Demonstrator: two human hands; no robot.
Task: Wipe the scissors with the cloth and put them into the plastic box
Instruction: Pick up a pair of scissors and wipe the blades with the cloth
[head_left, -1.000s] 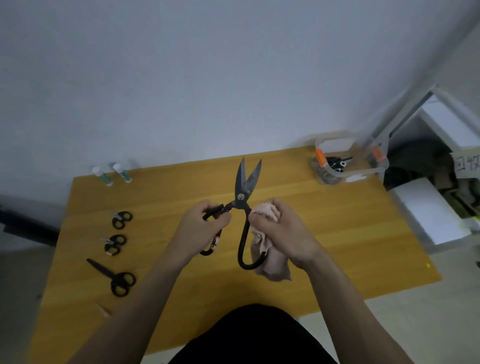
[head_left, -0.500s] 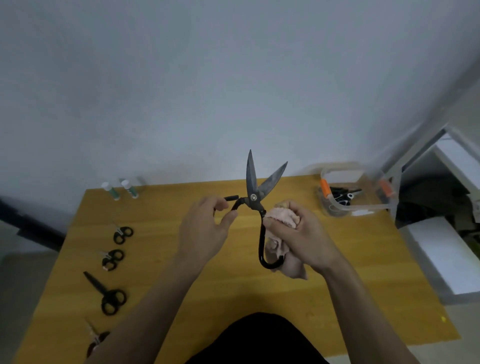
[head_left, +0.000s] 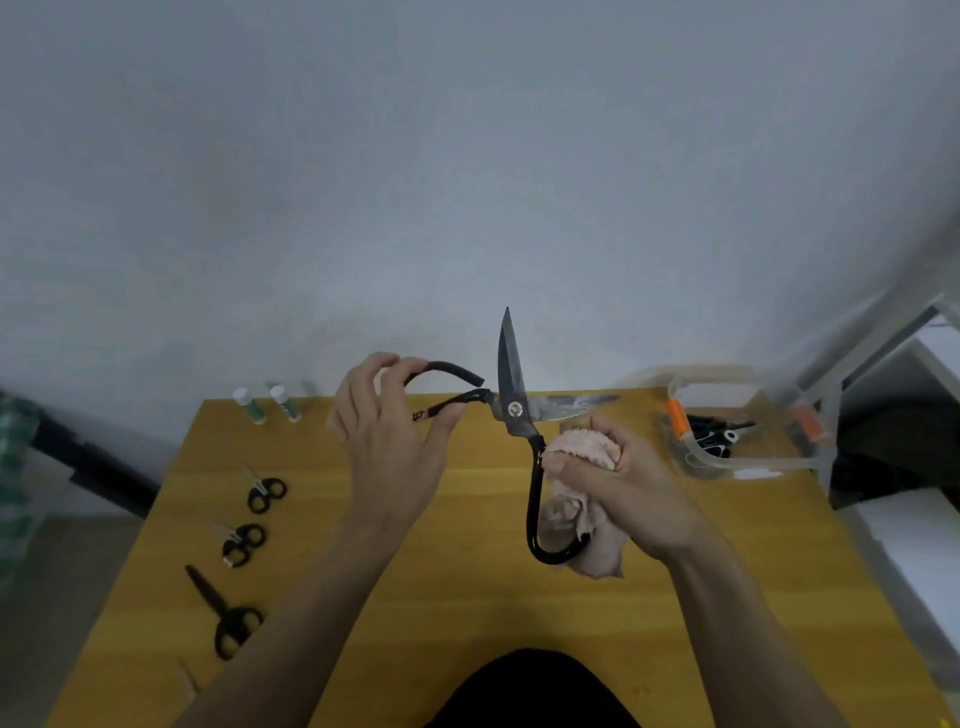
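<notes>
Head view: left hand (head_left: 387, 441) pinched one handle, right hand (head_left: 618, 483) gripped cloth (head_left: 584, 452) and other handle; scissors (head_left: 511, 410) spread above worktop (head_left: 467, 597). Wiping step; next, cloth onto blades.

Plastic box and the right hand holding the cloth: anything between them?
Head view: only bare table between right hand with cloth and plastic box.

Both forearms reach forward. The left hand (head_left: 389, 441) is raised, its fingers curled round a scissors (head_left: 511, 410) handle; the right hand (head_left: 618, 486) grips a bunched cloth (head_left: 587, 447).
</notes>
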